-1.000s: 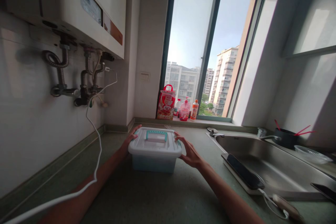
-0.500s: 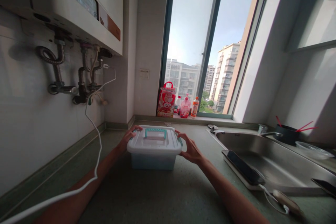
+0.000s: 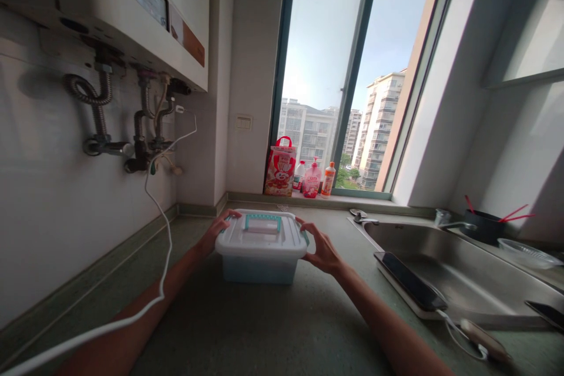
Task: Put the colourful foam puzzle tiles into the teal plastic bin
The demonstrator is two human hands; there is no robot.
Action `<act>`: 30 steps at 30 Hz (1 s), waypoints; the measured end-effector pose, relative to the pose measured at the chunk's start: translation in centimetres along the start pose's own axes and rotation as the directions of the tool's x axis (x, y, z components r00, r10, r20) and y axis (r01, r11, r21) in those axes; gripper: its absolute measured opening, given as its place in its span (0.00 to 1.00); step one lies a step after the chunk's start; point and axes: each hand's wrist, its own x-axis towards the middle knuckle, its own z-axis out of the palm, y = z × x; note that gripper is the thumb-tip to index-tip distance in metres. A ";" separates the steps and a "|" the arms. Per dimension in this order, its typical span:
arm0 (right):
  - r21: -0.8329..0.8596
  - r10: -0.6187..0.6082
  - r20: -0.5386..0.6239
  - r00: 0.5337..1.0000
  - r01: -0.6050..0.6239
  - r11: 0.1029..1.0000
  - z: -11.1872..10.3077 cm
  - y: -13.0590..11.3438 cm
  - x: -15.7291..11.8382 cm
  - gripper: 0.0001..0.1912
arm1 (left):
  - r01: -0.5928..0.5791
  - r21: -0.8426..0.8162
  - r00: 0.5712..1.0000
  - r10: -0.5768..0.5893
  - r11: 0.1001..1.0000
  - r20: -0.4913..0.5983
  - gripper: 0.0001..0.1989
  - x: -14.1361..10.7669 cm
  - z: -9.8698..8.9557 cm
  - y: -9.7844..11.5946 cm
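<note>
A plastic storage box (image 3: 259, 269) with a white lid (image 3: 233, 241) and a folded teal handle (image 3: 263, 223) sits on the countertop in front of me. My left hand (image 3: 218, 228) grips the box's left end, its fingertips on the lid's edge and the rest partly hidden behind the box. At the right end, my right hand (image 3: 322, 251) holds the box by its teal side latch (image 3: 304, 236), fingers on top and thumb lower down. The lid lies on the box. The contents cannot be made out through the cloudy wall.
A steel sink (image 3: 467, 270) is on the right, with a phone (image 3: 409, 281) on its near edge and a power bank (image 3: 484, 341) nearby. A white cable (image 3: 165, 247) hangs across the left side. Bottles (image 3: 312, 179) and a red bag (image 3: 281, 170) stand on the windowsill.
The view has shifted very slightly, so everything sits a few pixels further right. Both hands keep the same hold on the box.
</note>
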 end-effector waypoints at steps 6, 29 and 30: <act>0.009 0.002 -0.001 1.000 -0.002 1.000 0.1 0.2 -0.1 0.29 | 0.001 0.009 1.000 -0.001 1.000 0.026 0.18 0.0 -0.4 -0.1; 0.058 -0.003 -0.033 0.999 0.005 0.998 0.6 1.5 -0.4 0.35 | 0.005 -0.183 1.000 -0.008 0.983 -0.012 0.26 0.0 -0.7 -1.3; 0.062 -0.020 -0.032 0.999 0.022 0.998 0.5 1.6 -0.4 0.37 | 0.009 -0.213 1.000 -0.015 0.977 -0.024 0.27 -0.1 -0.7 -1.4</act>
